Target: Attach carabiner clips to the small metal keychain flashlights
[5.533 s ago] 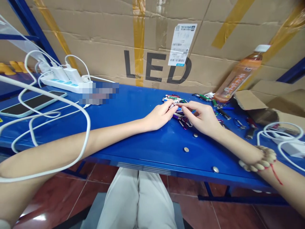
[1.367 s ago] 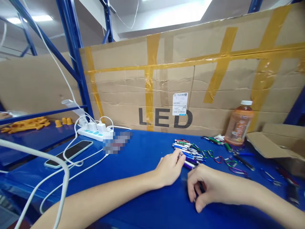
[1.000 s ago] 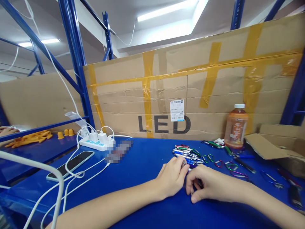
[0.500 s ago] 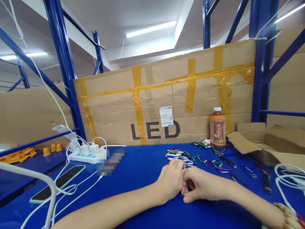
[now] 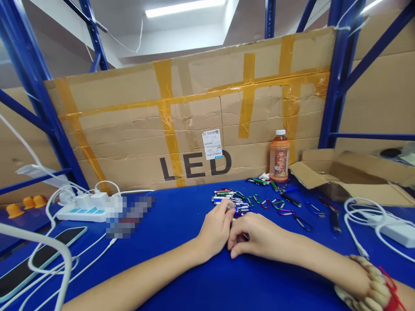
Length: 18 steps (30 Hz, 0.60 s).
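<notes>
My left hand (image 5: 215,229) and my right hand (image 5: 253,236) meet over the blue table, fingers curled and touching. From the top of my left fist sticks the round silver end of a small metal tube (image 5: 230,207); the rest is covered by the fingers. A dark bit shows inside my right hand's curl, too small to name. Just beyond the hands lies a bunch of small metal tubes (image 5: 223,194) in several colours, with clips attached. Loose carabiners (image 5: 265,203) in green, red and purple are spread to their right.
An orange drink bottle (image 5: 279,157) stands at the back, beside an open cardboard box (image 5: 353,181). Pliers (image 5: 334,218) and a white coiled cable (image 5: 359,216) lie at right. On the left are a power strip (image 5: 81,211), a phone (image 5: 42,257) and loose white cables.
The view has swung right and slightly down, so everything sits further left and higher. Both hands stay together; more of the silver tube end shows above my left fist.
</notes>
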Motion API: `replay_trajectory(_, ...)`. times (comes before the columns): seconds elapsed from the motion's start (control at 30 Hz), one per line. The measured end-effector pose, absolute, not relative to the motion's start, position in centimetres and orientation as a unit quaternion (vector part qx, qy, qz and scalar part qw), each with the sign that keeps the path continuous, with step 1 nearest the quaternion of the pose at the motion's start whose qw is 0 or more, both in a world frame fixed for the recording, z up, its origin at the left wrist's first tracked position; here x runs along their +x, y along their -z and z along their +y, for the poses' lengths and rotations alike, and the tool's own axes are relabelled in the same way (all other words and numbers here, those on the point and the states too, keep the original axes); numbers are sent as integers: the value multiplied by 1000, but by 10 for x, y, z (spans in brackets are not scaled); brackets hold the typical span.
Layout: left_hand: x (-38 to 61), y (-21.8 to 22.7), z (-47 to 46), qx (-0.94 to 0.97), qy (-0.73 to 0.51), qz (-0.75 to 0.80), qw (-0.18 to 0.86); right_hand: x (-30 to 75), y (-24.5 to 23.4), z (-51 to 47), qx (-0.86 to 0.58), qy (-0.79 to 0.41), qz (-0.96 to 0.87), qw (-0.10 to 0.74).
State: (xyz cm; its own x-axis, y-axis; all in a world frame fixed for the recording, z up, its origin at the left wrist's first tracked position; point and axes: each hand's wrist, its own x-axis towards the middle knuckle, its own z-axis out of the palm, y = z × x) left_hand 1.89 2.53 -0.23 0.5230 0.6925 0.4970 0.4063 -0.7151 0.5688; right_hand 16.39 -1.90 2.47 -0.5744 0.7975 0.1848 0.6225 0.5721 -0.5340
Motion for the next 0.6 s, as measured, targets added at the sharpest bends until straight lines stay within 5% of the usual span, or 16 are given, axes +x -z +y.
replay_trajectory(0.23,21,3,29,840,-361,342,218,181,-46,-13,-439,-232,-743,450)
replay_trajectory(0.6,21,5,28,869,-357,300,167,181,-34,-6,-462,-365,-666,457)
